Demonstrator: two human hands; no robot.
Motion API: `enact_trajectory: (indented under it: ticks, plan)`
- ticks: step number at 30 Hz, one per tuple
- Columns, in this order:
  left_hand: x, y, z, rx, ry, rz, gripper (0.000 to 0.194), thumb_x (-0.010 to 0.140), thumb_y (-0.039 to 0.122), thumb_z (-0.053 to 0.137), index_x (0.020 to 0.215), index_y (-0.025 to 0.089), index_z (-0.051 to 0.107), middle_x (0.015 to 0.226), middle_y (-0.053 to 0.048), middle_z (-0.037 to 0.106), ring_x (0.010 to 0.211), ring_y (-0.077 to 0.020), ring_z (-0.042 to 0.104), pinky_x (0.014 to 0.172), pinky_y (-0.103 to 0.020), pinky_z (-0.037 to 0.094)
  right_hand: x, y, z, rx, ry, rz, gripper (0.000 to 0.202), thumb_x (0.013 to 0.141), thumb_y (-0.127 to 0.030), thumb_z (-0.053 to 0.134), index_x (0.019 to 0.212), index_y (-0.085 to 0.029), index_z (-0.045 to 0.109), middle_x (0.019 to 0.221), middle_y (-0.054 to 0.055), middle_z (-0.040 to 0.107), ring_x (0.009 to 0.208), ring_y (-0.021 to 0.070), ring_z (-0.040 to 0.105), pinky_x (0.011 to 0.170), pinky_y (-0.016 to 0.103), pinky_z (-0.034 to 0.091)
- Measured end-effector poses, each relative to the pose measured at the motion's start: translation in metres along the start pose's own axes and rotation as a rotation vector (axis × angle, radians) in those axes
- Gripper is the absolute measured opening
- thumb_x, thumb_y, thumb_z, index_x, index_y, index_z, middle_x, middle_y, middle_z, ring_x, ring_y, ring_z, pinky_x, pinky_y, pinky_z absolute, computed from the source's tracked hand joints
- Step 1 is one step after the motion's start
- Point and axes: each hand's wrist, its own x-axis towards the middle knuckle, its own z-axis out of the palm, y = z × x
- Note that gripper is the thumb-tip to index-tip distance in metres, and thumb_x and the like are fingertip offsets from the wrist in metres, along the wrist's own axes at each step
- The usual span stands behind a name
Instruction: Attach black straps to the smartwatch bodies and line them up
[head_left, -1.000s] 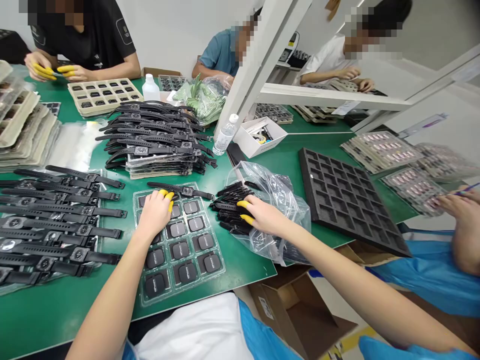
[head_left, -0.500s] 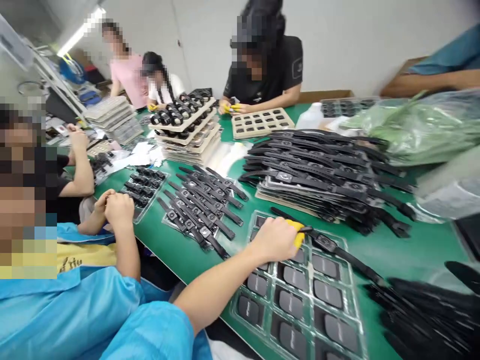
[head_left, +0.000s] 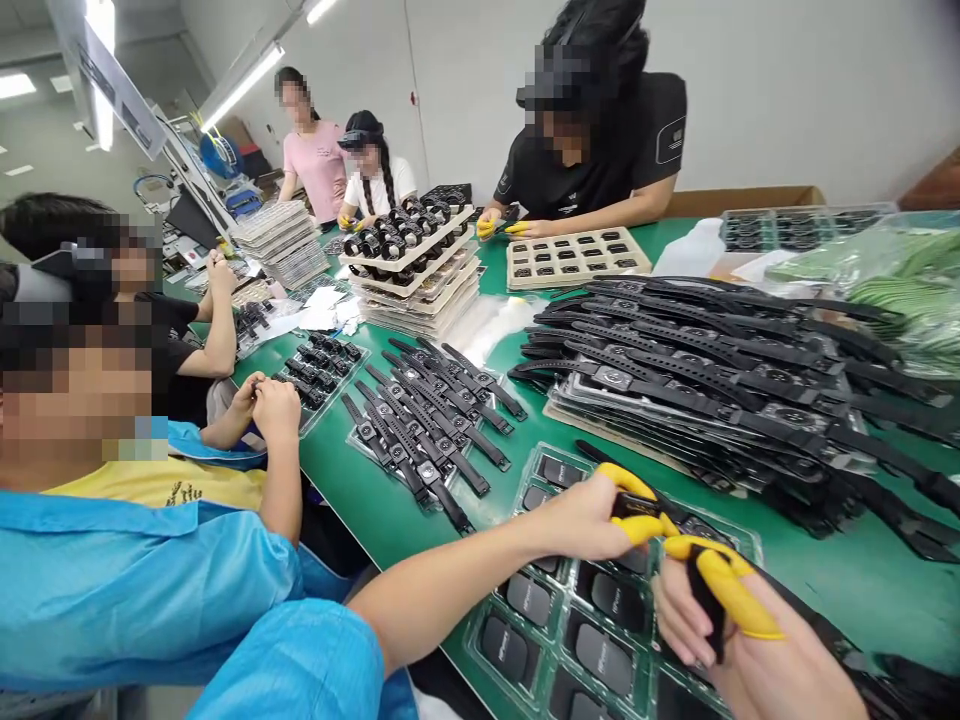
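Tray point(head_left: 568, 600) compartments separate dark squares point(head_left: 601, 655), probably preventing rubbing. Above the tray, the left hand point(head_left: 577, 517) pinches a small black piece point(head_left: 636, 508), fingers nearly closed; the right hand point(head_left: 780, 650) curls around a black strap point(head_left: 707, 600), seemingly to steady it.

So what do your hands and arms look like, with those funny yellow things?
The left hand and the right hand each wear smooth yellow finger cots, like tiny rubber hats, on at least two fingers, thumbs included. Other fingers are uncovered. A bright blue sleeve covers the left upper arm and leaves the forearm bare. The right sleeve is out of view.
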Motion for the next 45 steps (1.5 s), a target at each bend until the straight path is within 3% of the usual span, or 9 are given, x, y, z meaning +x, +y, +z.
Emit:
enact_trajectory:
  ticks: [3,5,8,12,18,25,34,39,45]
  plan:
    - [-0.012,0.019,0.000,0.477,-0.186,0.122,0.044,0.093,0.013,0.056,0.136,0.018,0.056,0.129,-0.011,0.070,0.122,-0.0252,0.067,0.106,-0.040,0.055,-0.001,0.013,0.001,0.009,-0.081,0.083,0.055,0.083,-0.075,0.069,0.063,-0.026,0.054,0.059,0.003,0.049,0.052,0.0198,0.043,0.049,0.039,0.046]
    - [-0.017,0.030,0.000,0.724,-0.280,0.164,0.055,0.092,0.009,0.051,0.146,0.020,0.053,0.132,-0.009,0.070,0.127,-0.0258,0.065,0.107,-0.039,0.055,-0.003,0.018,-0.005,-0.024,-0.062,0.101,0.052,0.079,-0.074,0.074,0.069,-0.025,0.060,0.062,0.003,0.056,0.056,0.0201,0.047,0.051,0.037,0.047]
    - [-0.019,0.038,-0.001,0.897,-0.318,0.214,0.059,0.093,0.009,0.051,0.152,0.016,0.052,0.134,-0.010,0.070,0.125,-0.0259,0.064,0.106,-0.038,0.056,-0.005,0.019,-0.010,-0.036,-0.005,0.111,0.050,0.074,-0.071,0.082,0.087,-0.025,0.068,0.065,0.003,0.061,0.053,0.0175,0.045,0.046,0.032,0.042]
    - [-0.017,0.034,-0.003,0.885,-0.311,0.291,0.058,0.092,0.005,0.047,0.149,0.012,0.055,0.147,-0.009,0.066,0.129,-0.0239,0.061,0.113,-0.038,0.052,-0.002,0.019,-0.015,-0.003,0.016,0.110,0.050,0.075,-0.070,0.082,0.079,-0.023,0.065,0.062,0.002,0.059,0.050,0.0159,0.043,0.045,0.030,0.040]
    - [-0.016,0.027,-0.002,0.751,-0.204,0.299,0.055,0.093,0.006,0.049,0.147,0.010,0.055,0.147,-0.013,0.065,0.136,-0.0228,0.061,0.118,-0.036,0.050,0.001,0.017,-0.015,0.072,0.061,0.048,0.050,0.077,-0.068,0.081,0.071,-0.024,0.058,0.061,0.001,0.054,0.050,0.0151,0.040,0.044,0.029,0.038]
    - [-0.018,0.038,-0.003,0.846,-0.339,0.308,0.055,0.091,0.001,0.045,0.145,0.008,0.057,0.150,-0.012,0.064,0.140,-0.0232,0.058,0.120,-0.037,0.047,-0.009,0.014,-0.004,0.031,0.032,0.070,0.051,0.082,-0.068,0.079,0.076,-0.021,0.063,0.059,0.000,0.054,0.051,0.0122,0.038,0.050,0.026,0.034]
    - [-0.016,0.027,-0.001,0.806,-0.250,0.347,0.059,0.087,0.001,0.044,0.144,0.008,0.058,0.144,-0.014,0.066,0.135,-0.0229,0.061,0.118,-0.035,0.048,-0.008,0.008,0.000,0.123,0.074,0.034,0.050,0.084,-0.063,0.080,0.071,-0.020,0.058,0.061,0.000,0.053,0.052,0.0111,0.038,0.048,0.025,0.034]
    - [-0.015,0.025,0.000,0.813,-0.220,0.367,0.049,0.096,0.009,0.041,0.142,0.006,0.058,0.141,-0.019,0.065,0.136,-0.0247,0.059,0.119,-0.038,0.047,-0.005,0.007,-0.001,0.197,0.142,-0.042,0.041,0.084,-0.056,0.083,0.088,-0.023,0.058,0.060,-0.004,0.051,0.050,0.0102,0.039,0.047,0.022,0.034]
    - [-0.023,0.035,0.000,0.731,-0.201,0.357,0.048,0.105,0.024,0.039,0.148,0.006,0.052,0.142,-0.018,0.063,0.135,-0.0240,0.058,0.119,-0.036,0.046,0.002,0.014,-0.007,0.152,0.169,-0.070,0.052,0.079,-0.061,0.086,0.098,-0.024,0.055,0.063,-0.004,0.060,0.046,0.0092,0.042,0.044,0.022,0.037]
